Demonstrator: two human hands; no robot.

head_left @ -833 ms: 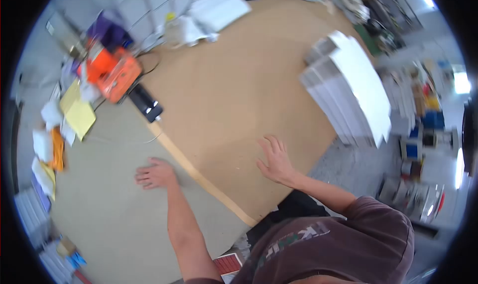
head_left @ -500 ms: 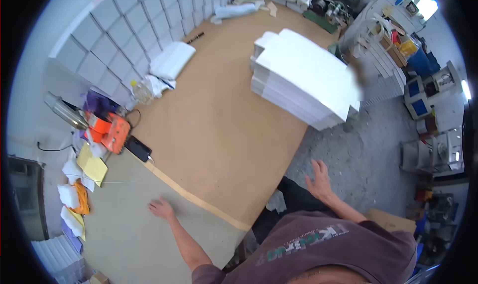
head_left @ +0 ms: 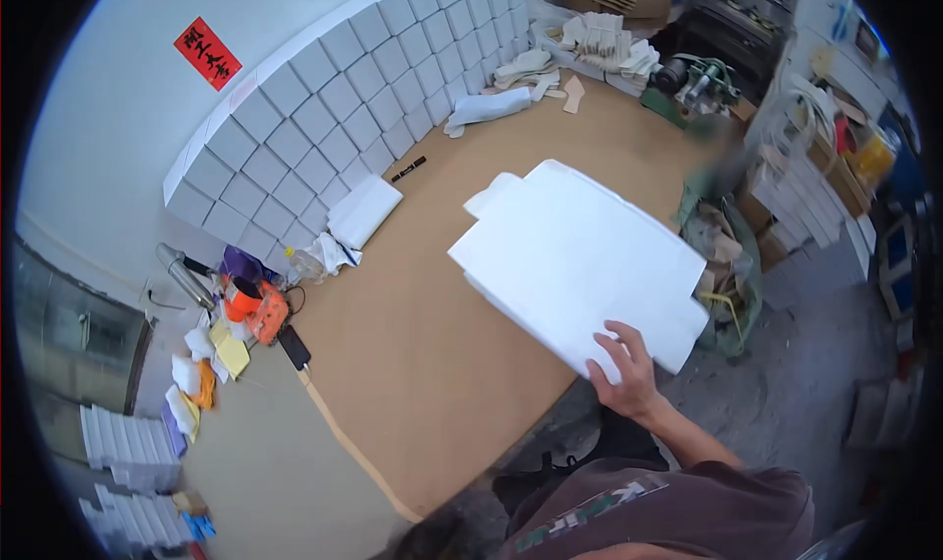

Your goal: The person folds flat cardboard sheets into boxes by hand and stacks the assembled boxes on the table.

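Observation:
A thick stack of white die-cut cardboard sheets (head_left: 580,255) with notched corners lies on the brown table top, near its right edge. My right hand (head_left: 629,378) is at the near edge of the stack. Its fingers are apart and slightly bent over the top sheet; whether they press on it I cannot tell. My left hand is out of view.
Small white boxes (head_left: 314,118) are stacked along the wall. A phone (head_left: 294,347), an orange case (head_left: 267,314), a metal flask (head_left: 185,273) and a plastic bottle (head_left: 305,263) stand at the left. A green sack (head_left: 732,265) hangs beyond the stack.
My right hand has moved from beside my body to the stack's near edge. My left hand, flat on the table before, has left view. The camera view has shifted, showing more of the wall.

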